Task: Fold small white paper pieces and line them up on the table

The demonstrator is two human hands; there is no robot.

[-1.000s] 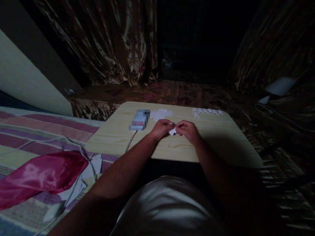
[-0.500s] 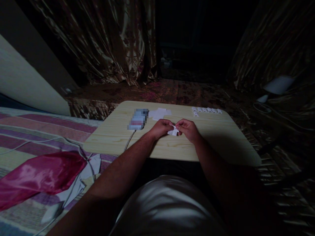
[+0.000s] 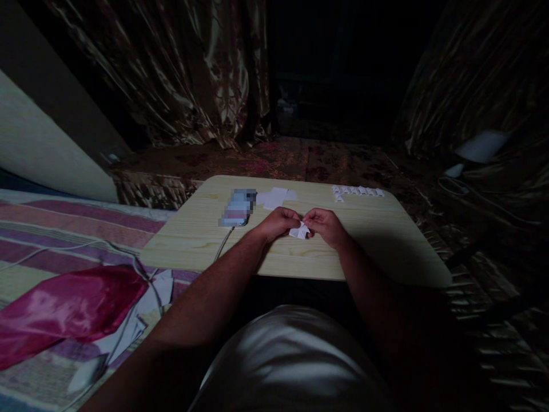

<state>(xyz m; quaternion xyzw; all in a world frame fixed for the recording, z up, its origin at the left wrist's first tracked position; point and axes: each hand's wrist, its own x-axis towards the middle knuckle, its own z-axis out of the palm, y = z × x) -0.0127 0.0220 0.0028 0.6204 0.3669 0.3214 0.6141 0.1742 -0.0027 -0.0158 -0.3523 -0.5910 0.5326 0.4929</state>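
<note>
A small folded piece of white paper [image 3: 299,230] is pinched between my two hands, over the front middle of the wooden table [image 3: 189,246]. My left hand [image 3: 278,223] grips its left part, the thumb lying on top. On the other side my right hand [image 3: 323,225] has its fingertips closed on the right upper edge. Creases and pointed corners show on the paper. Behind my left hand lie flat white paper sheets [image 3: 276,198]. Several small folded paper pieces [image 3: 359,191] stand in a row at the table's far right, with one [image 3: 338,198] in front of the row.
A phone-like object [image 3: 238,207], blurred out, lies left of my hands with a cable [image 3: 222,243] running off the front edge. On the striped bed at left are a crimson shiny cloth [image 3: 77,309], papers and cords. A white lamp [image 3: 482,146] stands at right.
The paper between my hands has turned slightly and sits a little lower and further left in view. My right fingers have shifted along its edge. The whole view has moved slightly.
</note>
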